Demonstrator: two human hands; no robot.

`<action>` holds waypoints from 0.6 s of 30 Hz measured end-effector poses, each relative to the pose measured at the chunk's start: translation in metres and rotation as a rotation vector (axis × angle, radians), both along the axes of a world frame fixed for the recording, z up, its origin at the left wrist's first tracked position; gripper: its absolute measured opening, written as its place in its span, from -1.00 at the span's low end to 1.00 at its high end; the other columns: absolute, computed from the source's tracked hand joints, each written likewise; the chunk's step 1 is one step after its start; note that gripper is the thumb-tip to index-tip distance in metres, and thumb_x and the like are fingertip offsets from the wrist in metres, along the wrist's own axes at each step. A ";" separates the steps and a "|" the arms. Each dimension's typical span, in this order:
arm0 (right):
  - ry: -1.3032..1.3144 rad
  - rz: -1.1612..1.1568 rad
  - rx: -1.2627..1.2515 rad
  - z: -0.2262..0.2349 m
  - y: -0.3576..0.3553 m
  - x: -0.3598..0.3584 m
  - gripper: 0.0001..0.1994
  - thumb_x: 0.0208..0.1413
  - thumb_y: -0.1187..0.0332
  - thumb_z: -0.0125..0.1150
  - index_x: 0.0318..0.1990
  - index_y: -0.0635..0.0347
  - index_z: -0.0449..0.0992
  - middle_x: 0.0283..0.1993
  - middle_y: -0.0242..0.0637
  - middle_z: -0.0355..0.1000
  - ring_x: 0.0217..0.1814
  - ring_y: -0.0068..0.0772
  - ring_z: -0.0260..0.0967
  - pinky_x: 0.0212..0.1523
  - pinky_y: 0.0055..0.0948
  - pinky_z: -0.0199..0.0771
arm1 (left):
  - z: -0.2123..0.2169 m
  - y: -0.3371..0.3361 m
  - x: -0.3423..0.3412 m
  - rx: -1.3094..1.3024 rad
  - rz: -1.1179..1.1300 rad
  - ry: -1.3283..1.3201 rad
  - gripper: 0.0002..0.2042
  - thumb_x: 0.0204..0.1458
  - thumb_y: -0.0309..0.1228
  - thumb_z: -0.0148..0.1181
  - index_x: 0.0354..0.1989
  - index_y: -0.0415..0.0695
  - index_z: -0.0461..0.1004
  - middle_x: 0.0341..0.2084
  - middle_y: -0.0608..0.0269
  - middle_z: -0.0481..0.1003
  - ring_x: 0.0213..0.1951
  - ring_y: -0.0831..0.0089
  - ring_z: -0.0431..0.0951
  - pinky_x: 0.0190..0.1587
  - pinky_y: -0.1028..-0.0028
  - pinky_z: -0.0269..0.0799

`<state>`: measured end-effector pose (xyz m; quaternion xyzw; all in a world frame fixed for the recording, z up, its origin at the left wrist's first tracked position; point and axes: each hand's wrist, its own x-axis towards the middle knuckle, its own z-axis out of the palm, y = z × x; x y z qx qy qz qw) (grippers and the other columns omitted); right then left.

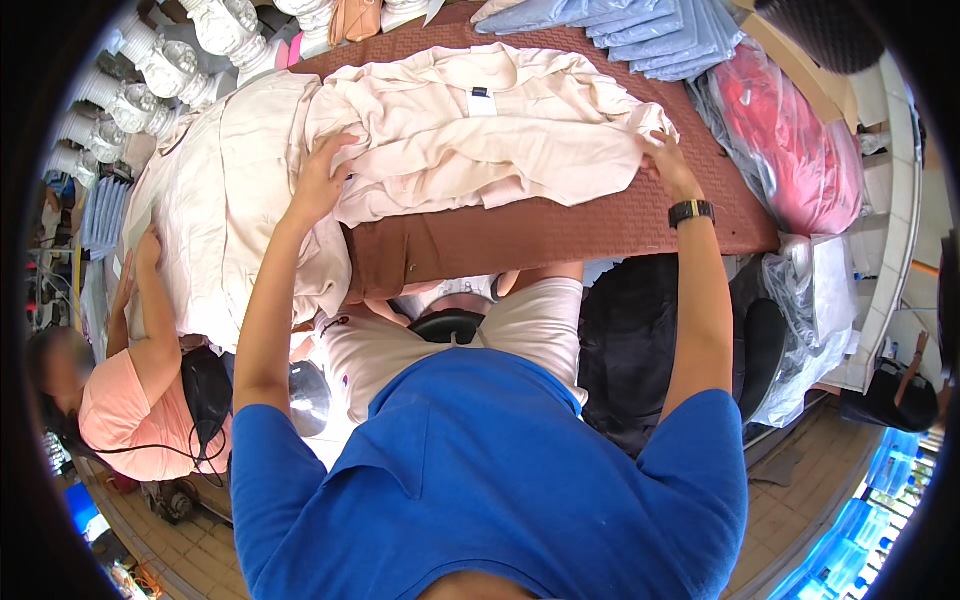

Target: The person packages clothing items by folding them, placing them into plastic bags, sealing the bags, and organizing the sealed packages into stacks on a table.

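A cream shirt [420, 150] lies spread and wrinkled across the brown padded table, its neckline with a white and dark label [481, 100] at the far side. My left hand [322, 182] rests at the shirt's left edge, fingers and thumb apart, touching the cloth. At the right end, my right hand [670, 165], with a dark watch on the wrist, has its fingers closed on the shirt's edge. A pile of cream garments [235, 180] lies beside my left hand and drapes over the table's near left corner.
Folded blue garments [660, 35] are stacked at the far right, above plastic-wrapped red cloth [790, 140]. White ornate balusters [165, 65] line the far left. A person in a peach top [150, 400] works at the left, hands by the pile. The brown table [560, 235] ends before my lap.
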<state>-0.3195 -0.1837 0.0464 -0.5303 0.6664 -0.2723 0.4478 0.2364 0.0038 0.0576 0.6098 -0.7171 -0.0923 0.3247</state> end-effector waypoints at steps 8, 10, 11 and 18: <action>0.502 0.357 -1.008 0.011 0.118 0.075 -0.53 -0.05 0.26 0.49 0.00 0.18 0.47 -0.02 -0.06 0.35 0.05 0.06 0.29 0.05 -0.01 0.33 | 0.016 0.014 -0.025 -0.007 -0.088 -0.052 -0.64 -0.02 -0.53 0.32 0.00 -0.12 0.50 -0.07 0.10 0.46 0.06 0.09 0.46 0.15 0.30 0.35; 0.417 0.494 -0.927 0.013 0.138 0.105 -0.59 -0.05 0.31 0.45 -0.03 0.16 0.50 -0.02 -0.09 0.34 0.04 0.04 0.29 0.05 -0.04 0.34 | 0.015 0.010 -0.041 -0.034 -0.113 -0.131 -0.65 -0.05 -0.50 0.34 -0.03 -0.10 0.52 -0.09 0.12 0.46 0.06 0.11 0.45 0.13 0.32 0.36; 0.412 0.513 -0.930 0.008 0.142 0.117 -0.60 -0.06 0.33 0.44 -0.04 0.15 0.51 -0.03 -0.10 0.34 0.03 0.04 0.29 0.04 -0.05 0.35 | 0.010 0.006 -0.049 -0.015 -0.100 -0.163 -0.67 -0.05 -0.50 0.34 -0.06 -0.10 0.53 -0.09 0.13 0.46 0.06 0.13 0.45 0.12 0.33 0.36; 0.448 0.572 -0.817 -0.029 0.110 0.117 -0.75 -0.10 0.51 0.25 -0.18 0.18 0.55 -0.07 -0.09 0.42 -0.03 0.09 0.38 -0.03 -0.02 0.44 | -0.016 -0.032 -0.022 0.153 0.115 0.193 -0.81 -0.01 -0.56 0.23 -0.18 -0.21 0.57 -0.23 0.07 0.59 -0.20 0.07 0.57 -0.07 0.25 0.48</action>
